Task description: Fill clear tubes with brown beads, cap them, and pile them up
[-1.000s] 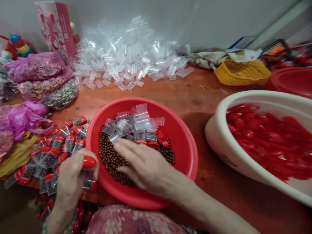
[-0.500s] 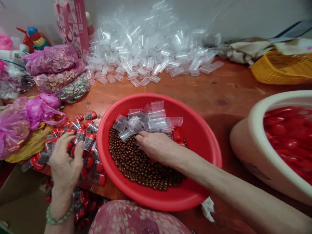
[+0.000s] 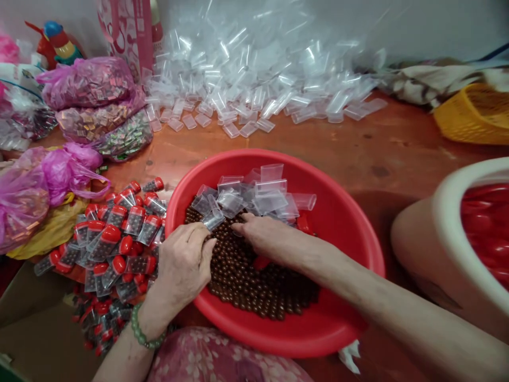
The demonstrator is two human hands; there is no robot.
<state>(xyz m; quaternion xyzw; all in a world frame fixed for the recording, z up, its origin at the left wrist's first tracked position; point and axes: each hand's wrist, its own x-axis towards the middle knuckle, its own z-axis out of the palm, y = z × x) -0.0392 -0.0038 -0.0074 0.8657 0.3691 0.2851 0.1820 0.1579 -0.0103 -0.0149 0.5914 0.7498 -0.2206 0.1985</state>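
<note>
Both hands are at the red basin (image 3: 350, 228), and here's the left hand (image 3: 189, 260) over its near-left rim, fingers curled, tips right up at a clear box (image 3: 214, 218). Pinched or merely touched? I can't tell; the knuckles cover the contact. Across from it the right hand (image 3: 262, 233) dips low, index finger out, fingertips down at the brown beads (image 3: 258, 292) just beside the clump of clear boxes (image 3: 272, 200). Thumb and palm are hidden, so whether it has hold of anything, I can't say.

The boxes lie tumbled at the far side of the basin, partly on the beads, with a red cap (image 3: 304, 224) near their right end. They look like thin plastic: light, fairly stiff, probably slick, and apt to crack or dent under a hard squeeze. Best hold, I'd judge, is a gentle pinch across the broad faces or by the edges. The beads look small, hard and smooth, likely to roll away from a pinch; scooping should suit them better.

Left of the basin on the tabletop (image 3: 330, 140), a heap of filled boxes (image 3: 135, 220), red-topped; over on the right, a white tub (image 3: 445, 212) of red pieces.
</note>
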